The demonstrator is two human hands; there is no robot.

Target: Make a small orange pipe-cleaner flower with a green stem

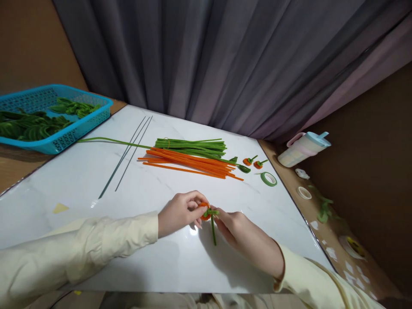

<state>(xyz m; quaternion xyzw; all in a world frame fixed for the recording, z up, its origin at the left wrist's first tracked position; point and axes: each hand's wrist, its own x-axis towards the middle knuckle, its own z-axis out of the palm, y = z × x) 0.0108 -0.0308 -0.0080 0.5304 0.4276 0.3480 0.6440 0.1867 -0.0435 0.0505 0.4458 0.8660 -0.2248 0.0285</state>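
Between my two hands, above the white tabletop, is a small orange coil of pipe cleaner (204,210) with a green pipe cleaner (213,229) crossing it. My left hand (182,212) pinches the orange coil from the left. From the right, the fingers of my right hand (232,225) are closed on the green pipe cleaner near the coil, and one green end hangs down below. Beyond my hands lie a bundle of orange pipe cleaners (189,162) and a bundle of green pipe cleaners (189,146). Two finished-looking orange pieces with green tops (247,161) sit farther right.
A blue basket (80,128) with green leaf shapes stands at the left. Thin dark wires (124,156) lie near it. At the right are a roll of green tape (268,179), a tumbler (301,148), a white ring (304,193) and paper scraps. A grey curtain (193,60) hangs behind.
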